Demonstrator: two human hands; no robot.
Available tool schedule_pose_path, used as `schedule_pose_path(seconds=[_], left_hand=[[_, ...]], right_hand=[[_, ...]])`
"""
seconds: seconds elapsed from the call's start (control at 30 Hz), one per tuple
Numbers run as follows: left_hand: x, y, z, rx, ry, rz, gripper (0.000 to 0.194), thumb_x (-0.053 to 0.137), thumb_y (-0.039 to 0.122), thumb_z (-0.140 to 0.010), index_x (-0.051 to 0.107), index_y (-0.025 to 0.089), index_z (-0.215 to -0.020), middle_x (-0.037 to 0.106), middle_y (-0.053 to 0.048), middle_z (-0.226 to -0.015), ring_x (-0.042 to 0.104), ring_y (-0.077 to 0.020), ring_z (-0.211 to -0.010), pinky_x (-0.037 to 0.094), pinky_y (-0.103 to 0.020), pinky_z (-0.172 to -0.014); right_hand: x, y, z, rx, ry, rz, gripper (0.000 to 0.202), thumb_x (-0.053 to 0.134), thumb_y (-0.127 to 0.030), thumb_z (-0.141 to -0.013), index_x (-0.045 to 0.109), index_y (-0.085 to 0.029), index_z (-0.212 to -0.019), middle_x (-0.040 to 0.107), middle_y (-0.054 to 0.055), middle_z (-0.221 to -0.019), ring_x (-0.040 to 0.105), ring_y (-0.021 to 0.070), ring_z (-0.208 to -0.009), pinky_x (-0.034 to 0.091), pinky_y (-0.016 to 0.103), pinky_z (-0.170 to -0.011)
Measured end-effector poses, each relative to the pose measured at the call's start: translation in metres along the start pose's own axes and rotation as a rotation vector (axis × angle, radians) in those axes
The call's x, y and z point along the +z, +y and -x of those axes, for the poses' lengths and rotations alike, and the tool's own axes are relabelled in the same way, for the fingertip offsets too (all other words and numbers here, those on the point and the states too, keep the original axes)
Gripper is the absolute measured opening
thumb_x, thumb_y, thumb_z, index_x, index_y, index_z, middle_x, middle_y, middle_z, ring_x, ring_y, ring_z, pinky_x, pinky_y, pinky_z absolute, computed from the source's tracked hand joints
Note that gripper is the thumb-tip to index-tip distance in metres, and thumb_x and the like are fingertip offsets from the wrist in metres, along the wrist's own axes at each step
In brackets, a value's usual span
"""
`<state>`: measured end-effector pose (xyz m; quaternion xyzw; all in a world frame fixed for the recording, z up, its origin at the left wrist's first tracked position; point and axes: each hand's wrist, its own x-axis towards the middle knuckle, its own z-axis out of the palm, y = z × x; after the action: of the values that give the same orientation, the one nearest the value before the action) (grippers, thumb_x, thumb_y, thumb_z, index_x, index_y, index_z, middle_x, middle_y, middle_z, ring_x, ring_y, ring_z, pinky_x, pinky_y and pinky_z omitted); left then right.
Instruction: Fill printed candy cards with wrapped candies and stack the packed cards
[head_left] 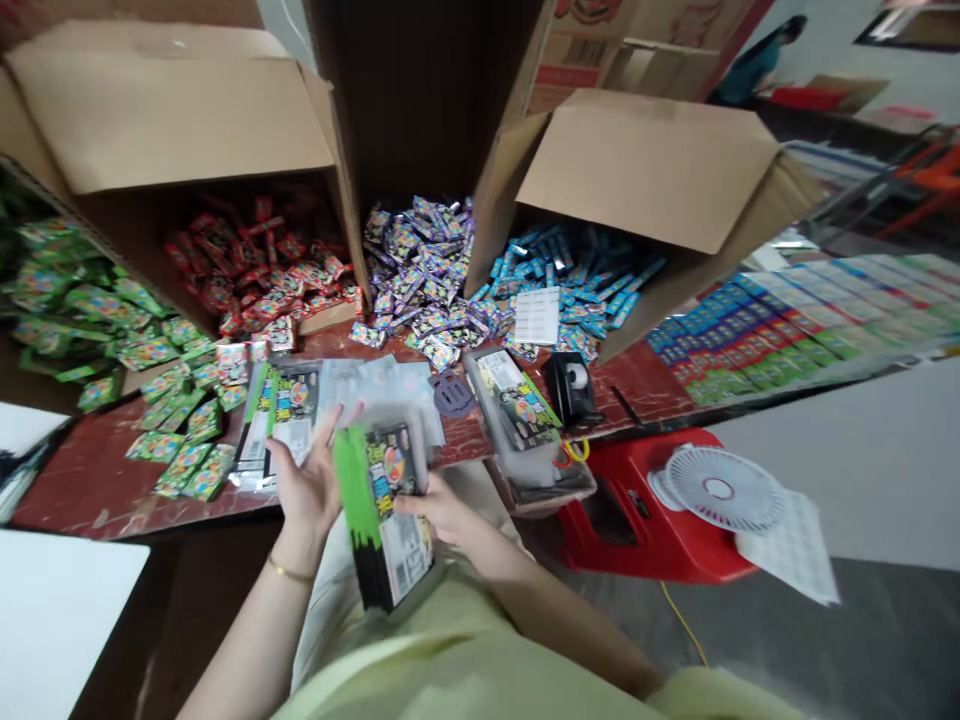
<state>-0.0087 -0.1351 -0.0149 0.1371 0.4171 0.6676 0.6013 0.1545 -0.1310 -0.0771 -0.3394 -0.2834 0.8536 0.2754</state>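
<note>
Nearest me, both hands hold a flat printed box (386,515) above my lap: black card with a dripping green edge and a barcode panel. My left hand (307,480) is spread open against its left face, fingers up; my right hand (439,510) curls around its lower right edge. The box stands tilted between them, just short of the bench (90,480), whose top is a worn red.

On the bench just past the hands lie clear plastic sleeves (390,395) and another flat box (281,410) of the same print. To the right a tray (525,440) carries more boxes, with a black tape dispenser (574,390) beside it. A white fan (720,490) rests on a red stool (645,520).

Further off, cartons lie tipped on their sides, spilling glossy sachets: green packs (97,320) at left, red packs (255,270) in the next, purple packs (420,270) in the middle, blue packs (570,280) at right. Printed sheets (795,310) stretch away beyond.
</note>
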Motion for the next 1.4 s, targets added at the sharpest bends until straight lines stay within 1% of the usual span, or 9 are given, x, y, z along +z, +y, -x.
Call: schedule_pose_path(seconds=[0.27,0.53,0.67,0.77,0.87,1.03,1.1,1.23,1.4], left_hand=[[0.023,-0.030,0.048,0.269,0.139,-0.771,0.057,0.076,0.039,-0.070,0.050,0.019,-0.117,0.063,-0.007,-0.109,0.063,-0.0230,-0.099,0.049,-0.037,-0.091],[0.015,-0.044,0.076,-0.075,-0.093,-0.761,0.051,0.075,0.038,-0.071,0.054,0.017,-0.112,0.070,-0.011,-0.108,0.066,-0.0270,-0.099,0.049,-0.042,-0.092],[0.018,-0.013,0.063,-0.109,-0.235,-0.852,0.046,0.075,0.036,-0.069,0.060,0.019,-0.109,0.072,-0.008,-0.101,0.068,-0.0268,-0.091,0.053,-0.038,-0.083],[0.036,0.022,0.048,-0.055,-0.438,-1.129,0.041,0.073,0.032,-0.068,0.063,0.022,-0.107,0.070,0.000,-0.069,0.065,-0.0218,-0.063,0.051,-0.029,-0.062],[0.063,0.041,0.041,0.018,-0.674,-1.490,0.029,0.068,0.026,-0.068,0.067,0.020,-0.096,0.058,0.003,-0.049,0.051,-0.0187,-0.041,0.037,-0.026,-0.044],[0.114,0.044,0.006,0.167,-1.002,-1.619,0.028,0.069,0.009,-0.052,0.069,0.023,-0.076,0.066,-0.003,-0.065,0.060,-0.0235,-0.058,0.043,-0.029,-0.058],[0.130,0.046,-0.022,0.155,-0.936,-1.454,0.031,0.076,0.012,-0.050,0.069,0.023,-0.078,0.065,-0.001,-0.064,0.060,-0.0226,-0.059,0.047,-0.032,-0.065],[0.140,0.021,-0.061,0.370,-0.410,-0.824,0.037,0.073,0.030,-0.071,0.063,0.022,-0.106,0.068,-0.007,-0.102,0.063,-0.0252,-0.099,0.045,-0.039,-0.097],[0.123,-0.097,-0.052,0.323,-0.258,-0.696,0.054,0.053,0.043,-0.089,0.038,0.020,-0.136,0.040,-0.013,-0.147,0.037,-0.0243,-0.137,0.026,-0.042,-0.115]], right_hand=[[0.018,-0.021,0.001,-0.259,0.165,0.234,0.057,0.088,-0.034,-0.051,0.067,-0.018,-0.101,0.073,0.007,-0.099,0.066,0.0271,-0.097,0.050,0.042,-0.092],[0.006,-0.032,0.019,-0.298,0.350,0.268,0.061,0.079,-0.047,-0.063,0.059,-0.016,-0.113,0.069,0.011,-0.109,0.064,0.0290,-0.101,0.050,0.043,-0.091],[0.016,-0.081,0.055,-0.641,0.555,0.804,0.094,0.082,-0.044,-0.061,0.037,-0.018,-0.139,0.046,0.016,-0.142,0.033,0.0342,-0.138,0.026,0.053,-0.113],[0.036,-0.123,0.085,-0.833,0.301,1.249,0.080,0.080,-0.031,-0.067,0.044,-0.024,-0.138,0.040,0.011,-0.148,0.024,0.0344,-0.143,0.007,0.054,-0.118],[0.050,-0.136,0.096,-0.706,-0.032,1.522,0.060,0.076,-0.016,-0.069,0.057,-0.021,-0.126,0.065,0.014,-0.121,0.057,0.0333,-0.117,0.025,0.051,-0.112],[0.019,-0.133,0.078,-0.304,0.049,1.493,0.058,0.089,-0.035,-0.049,0.067,-0.013,-0.098,0.073,0.011,-0.083,0.068,0.0299,-0.077,0.051,0.039,-0.074],[-0.010,-0.144,0.070,-0.231,0.054,1.224,0.053,0.087,-0.040,-0.049,0.070,-0.015,-0.091,0.074,0.009,-0.087,0.067,0.0273,-0.077,0.051,0.035,-0.068],[-0.078,-0.188,0.048,-0.205,0.243,0.694,0.047,0.084,-0.042,-0.055,0.072,-0.015,-0.091,0.075,0.006,-0.089,0.067,0.0212,-0.072,0.053,0.034,-0.068],[-0.146,-0.221,0.004,-0.302,0.543,0.632,0.054,0.088,-0.042,-0.039,0.071,-0.010,-0.079,0.073,0.009,-0.074,0.066,0.0218,-0.067,0.053,0.038,-0.070]])
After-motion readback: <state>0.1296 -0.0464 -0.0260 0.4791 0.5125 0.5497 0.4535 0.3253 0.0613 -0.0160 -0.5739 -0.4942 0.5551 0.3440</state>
